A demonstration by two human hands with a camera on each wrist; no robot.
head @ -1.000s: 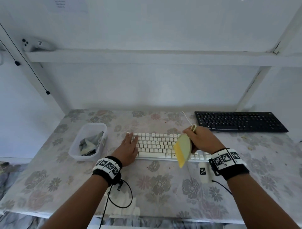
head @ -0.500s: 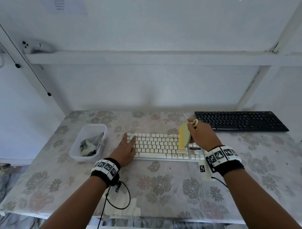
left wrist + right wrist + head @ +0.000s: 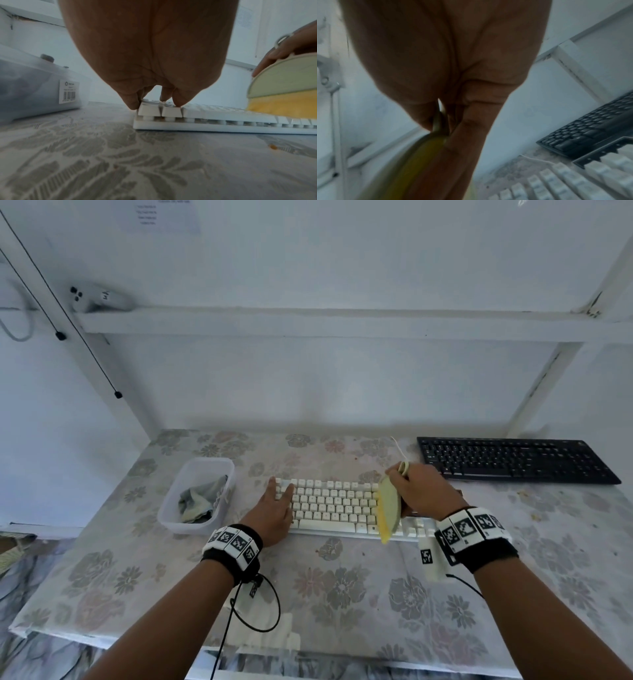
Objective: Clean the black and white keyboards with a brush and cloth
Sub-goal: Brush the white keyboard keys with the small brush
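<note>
Now sitting lower across the white keyboard [image 3: 335,510] than half a second ago, brush [image 3: 388,510] reaching the front edge at 6 o'clock; a second ago lifted clear. Gripping it with right hand [image 3: 423,494], fingers curled round the pale green back, yellow bristles touching the keys. Pressing flat on the keyboard's 9 o'clock end as before, left hand [image 3: 275,515] with fingers straight. Lying untouched at 2 o'clock on the floral surface [image 3: 342,587], black keyboard [image 3: 517,460].
</note>
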